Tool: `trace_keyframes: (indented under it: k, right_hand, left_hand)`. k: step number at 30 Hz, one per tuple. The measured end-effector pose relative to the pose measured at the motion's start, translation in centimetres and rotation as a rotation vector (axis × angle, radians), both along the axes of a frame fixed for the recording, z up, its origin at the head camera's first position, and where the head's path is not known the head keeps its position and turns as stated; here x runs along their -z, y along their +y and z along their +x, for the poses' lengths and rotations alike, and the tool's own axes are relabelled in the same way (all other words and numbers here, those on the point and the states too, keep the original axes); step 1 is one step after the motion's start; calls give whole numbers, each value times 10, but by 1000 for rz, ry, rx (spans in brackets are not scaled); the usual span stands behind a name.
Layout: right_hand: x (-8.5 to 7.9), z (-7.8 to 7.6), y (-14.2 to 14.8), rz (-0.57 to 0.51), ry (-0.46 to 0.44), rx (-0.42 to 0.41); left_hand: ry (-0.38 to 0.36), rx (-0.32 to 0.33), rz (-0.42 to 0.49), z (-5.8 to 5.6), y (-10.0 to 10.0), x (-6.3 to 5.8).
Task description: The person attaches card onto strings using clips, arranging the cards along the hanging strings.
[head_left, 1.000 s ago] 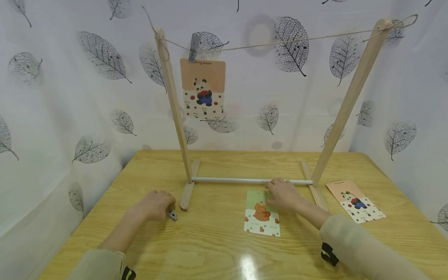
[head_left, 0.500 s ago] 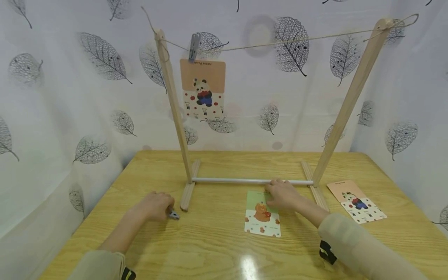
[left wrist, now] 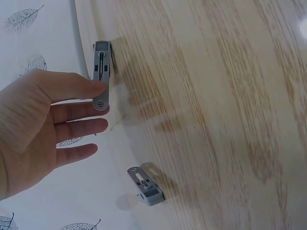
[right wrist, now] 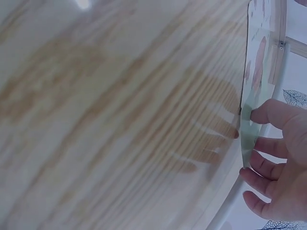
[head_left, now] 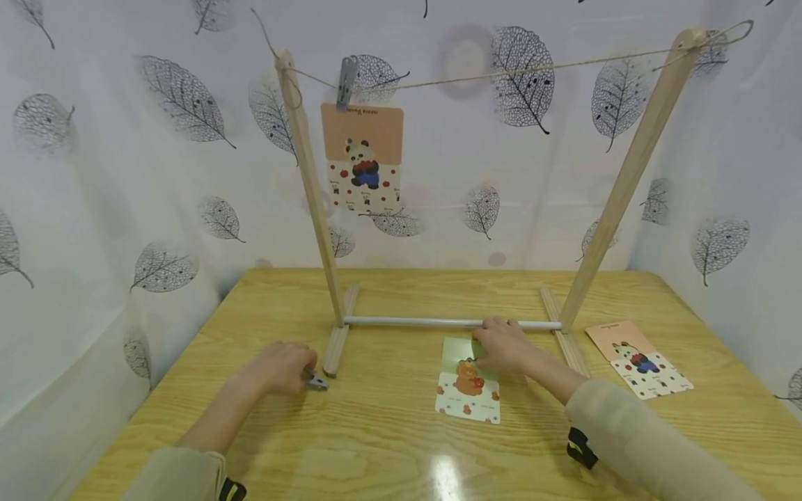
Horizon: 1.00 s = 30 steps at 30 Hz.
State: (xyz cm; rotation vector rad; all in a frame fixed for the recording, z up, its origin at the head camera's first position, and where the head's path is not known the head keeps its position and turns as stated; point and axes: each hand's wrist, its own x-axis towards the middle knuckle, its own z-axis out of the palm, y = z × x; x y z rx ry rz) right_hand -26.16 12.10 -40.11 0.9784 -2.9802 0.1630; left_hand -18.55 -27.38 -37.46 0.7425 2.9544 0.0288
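Note:
My left hand (head_left: 285, 367) pinches a grey clothespin (left wrist: 101, 76) between thumb and index finger, just above the wooden table (head_left: 376, 445). Its other fingers are spread apart in the left wrist view. A second grey clothespin (left wrist: 146, 187) sits on the table beside that hand; the head view does not show it. At the table's middle, my right hand (head_left: 507, 348) holds the upper right edge of a green and white bear card (head_left: 468, 390). In the right wrist view the thumb is on the card's green part (right wrist: 249, 132), with fingertips at its edge.
Behind the hands stands a wooden frame (head_left: 617, 198) with a white crossbar (head_left: 407, 321) and a string (head_left: 476, 78) along its top. A clothespin (head_left: 347, 82) holds a panda card (head_left: 363, 149) there. Another panda card (head_left: 639, 358) lies at the right.
The clothespin in my left hand has turned and now points further right. The bear card has shifted very slightly along with my right hand. The hanging card stays put.

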Motion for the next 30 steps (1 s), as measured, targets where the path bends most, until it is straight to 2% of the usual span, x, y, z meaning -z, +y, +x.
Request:
trace_keyframes:
  k: [9, 19, 24, 30]
  right_hand:
    - [0, 2, -5, 15, 45, 18]
    - [-3, 4, -4, 46, 189, 40]
    - [-5, 6, -1, 11, 201, 42]
    - [-7, 7, 3, 45, 230, 33]
  left_hand:
    - [-17, -21, 7, 0, 4, -4]
    - [83, 10, 12, 4, 8, -7]
    - [107, 18, 17, 4, 9, -9]
    - [134, 26, -9, 2, 12, -7]
